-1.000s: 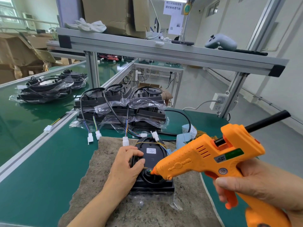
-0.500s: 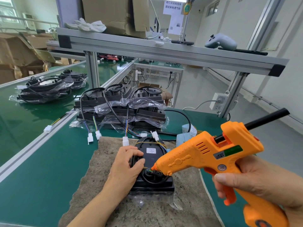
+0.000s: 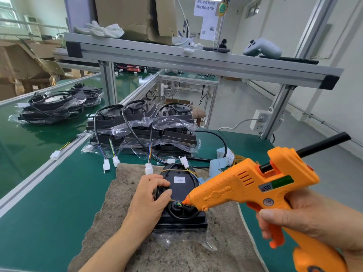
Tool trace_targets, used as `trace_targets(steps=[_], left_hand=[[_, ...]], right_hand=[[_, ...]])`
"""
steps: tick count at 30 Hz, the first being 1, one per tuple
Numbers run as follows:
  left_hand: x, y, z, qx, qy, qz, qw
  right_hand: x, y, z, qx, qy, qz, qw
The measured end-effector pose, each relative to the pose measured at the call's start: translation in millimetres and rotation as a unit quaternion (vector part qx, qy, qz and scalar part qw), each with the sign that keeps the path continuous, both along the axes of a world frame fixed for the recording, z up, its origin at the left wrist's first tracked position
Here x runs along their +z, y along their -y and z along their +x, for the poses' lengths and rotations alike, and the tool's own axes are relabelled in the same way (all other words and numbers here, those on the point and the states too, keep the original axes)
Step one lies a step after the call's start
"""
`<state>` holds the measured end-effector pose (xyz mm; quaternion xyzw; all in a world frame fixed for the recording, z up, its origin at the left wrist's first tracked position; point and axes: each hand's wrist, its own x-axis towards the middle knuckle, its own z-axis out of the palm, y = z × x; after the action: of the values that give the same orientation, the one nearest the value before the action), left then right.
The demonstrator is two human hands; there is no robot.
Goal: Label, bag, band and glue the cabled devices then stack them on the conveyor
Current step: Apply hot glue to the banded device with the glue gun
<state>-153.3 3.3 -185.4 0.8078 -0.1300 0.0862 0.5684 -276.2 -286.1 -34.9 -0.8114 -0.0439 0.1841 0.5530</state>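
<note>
One view, head camera. Device [image 3: 181, 191] lies flat on a grey mat [image 3: 196, 256] on the green tabletop [image 3: 59, 213], just ahead of the person. Its label [image 3: 179, 179] faces up, a yellow band [image 3: 176, 170] crosses its far end, and a bag [image 3: 182, 240] is bunched loose past its near end. Left hand [image 3: 149, 201] holds it down, grip curled over the left edge with the thumb on top beside the cable [image 3: 182, 217] exit. Right hand [image 3: 306, 218] has its grip wrapped round the handle of an orange glue gun [image 3: 245, 185]. Nozzle tip is at the cable socket; touching or just off, cannot tell.

Handling, as a judgement:
- **Device:** looks like rigid black plastic, flat and fairly light, stiff enough to lift one-handed by its long side edges.
- **Shell and bag:** the smooth shell and film bag are likely slippery, so pinch the body itself, not the bag.
- **Cable:** soft and springy, and the band keeps it coiled. Don't lift by it.
- **Glue:** fresh glue at the socket would be hot and soft, so keep fingers off that end. The left thumb sits close to it.

Stack [image 3: 141, 132] of bagged devices sits just behind the mat. More lie on the conveyor [image 3: 19, 146] at left, well apart.
</note>
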Motion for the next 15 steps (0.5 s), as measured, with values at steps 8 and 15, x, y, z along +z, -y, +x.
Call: trace_targets(steps=[8,15], left_hand=[[0.5,-0.1,-0.1,0.001,0.008,0.006,1.000],[0.8,0.1,-0.2,0.001,0.007,0.008,1.000]], right_hand=[[-2.7,-4.4,0.5,0.001,0.008,0.022,1.000],[-5.6,-3.7,0.5,0.000,0.007,0.031,1.000]])
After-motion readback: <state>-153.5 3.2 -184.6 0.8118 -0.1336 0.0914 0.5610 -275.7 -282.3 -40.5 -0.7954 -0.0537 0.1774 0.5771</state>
